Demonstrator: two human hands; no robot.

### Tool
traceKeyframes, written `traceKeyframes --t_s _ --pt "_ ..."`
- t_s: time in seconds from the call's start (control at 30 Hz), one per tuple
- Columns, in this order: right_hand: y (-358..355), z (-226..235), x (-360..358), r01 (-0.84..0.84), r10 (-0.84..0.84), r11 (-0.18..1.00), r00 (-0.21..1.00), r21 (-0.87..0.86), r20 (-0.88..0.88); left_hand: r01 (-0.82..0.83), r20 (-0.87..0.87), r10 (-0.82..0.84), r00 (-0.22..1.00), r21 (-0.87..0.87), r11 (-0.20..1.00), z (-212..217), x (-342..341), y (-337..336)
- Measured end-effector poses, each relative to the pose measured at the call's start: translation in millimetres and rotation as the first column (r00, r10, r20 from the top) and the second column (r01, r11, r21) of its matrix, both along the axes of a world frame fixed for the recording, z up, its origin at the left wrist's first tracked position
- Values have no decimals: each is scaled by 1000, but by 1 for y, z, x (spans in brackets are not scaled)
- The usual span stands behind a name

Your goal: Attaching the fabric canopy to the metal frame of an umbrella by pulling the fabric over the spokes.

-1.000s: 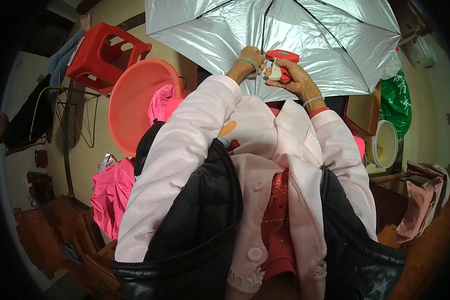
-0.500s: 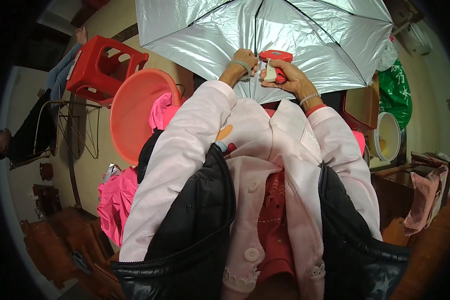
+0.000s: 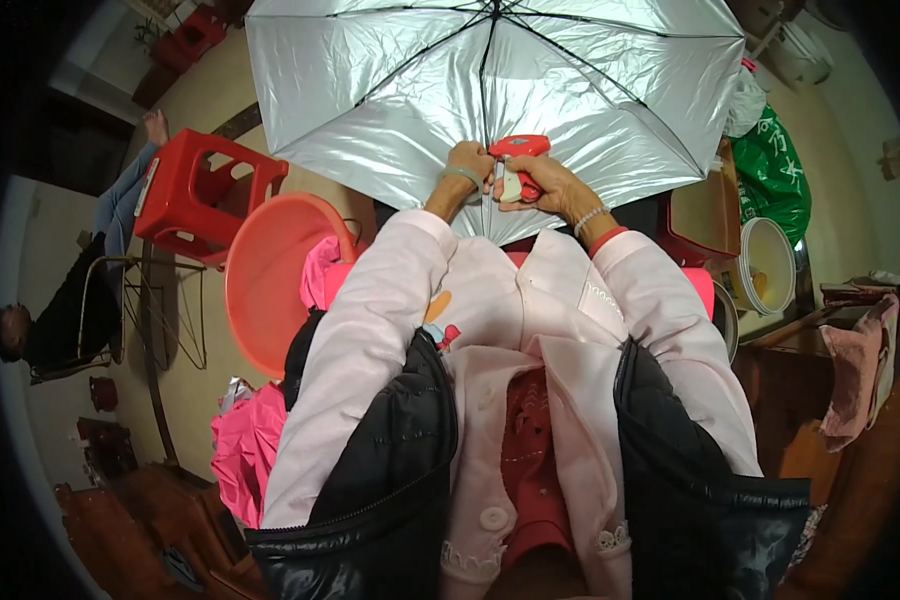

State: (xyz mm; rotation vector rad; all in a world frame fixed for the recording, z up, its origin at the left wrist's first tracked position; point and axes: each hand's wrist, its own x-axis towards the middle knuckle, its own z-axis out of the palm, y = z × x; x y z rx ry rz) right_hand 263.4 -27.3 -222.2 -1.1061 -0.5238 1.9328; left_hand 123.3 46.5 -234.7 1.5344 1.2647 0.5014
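An opened umbrella (image 3: 580, 120) spreads its silver inner side and dark ribs in front of me. My left hand (image 3: 466, 163) is closed at a rib near the canopy's close edge and seems to pinch the fabric there; its fingertips are partly hidden. Wrapped round the pale handle of a red and white hand-held tool (image 3: 520, 147) is my right hand (image 3: 555, 187). The tool's red head lies against the canopy, just right of my left fingers. Whether its jaws touch the rib or cloth, I cannot tell.
At the left are an orange-red basin (image 3: 270, 300), a red plastic stool (image 3: 185, 195) and bright pink cloth (image 3: 248, 435). A person (image 3: 75, 300) sits farther left. On the right stand a green bag (image 3: 773, 175), a white bucket (image 3: 770, 268) and a wooden box (image 3: 710, 222).
In the picture, hands, tool and umbrella sit slightly lower and to the left, and more of the canopy with its rib hub shows. Both hands keep their hold.
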Motion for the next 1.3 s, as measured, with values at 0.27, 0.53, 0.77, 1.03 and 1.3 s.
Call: traceKeyframes --t_s 0.27,0.53,0.77,1.03,1.3 --pt "1 -6 1 -11 10 1000 1000 5 16 -30 -18 32 999 78 996 -6 2 -1" --pt "-2 -1 0 27 -26 1000 1000 13 -4 -18 -85 28 996 112 994 -16 2 6" --pt "-1 -1 0 15 -15 1000 1000 1 0 -25 -151 51 987 172 985 -32 3 15" --pt "-4 3 0 9 -9 1000 1000 18 5 25 -176 18 984 243 970 -34 3 13" --pt "0 -3 -1 15 -15 1000 1000 -1 15 2 -232 64 971 275 962 -37 3 17"
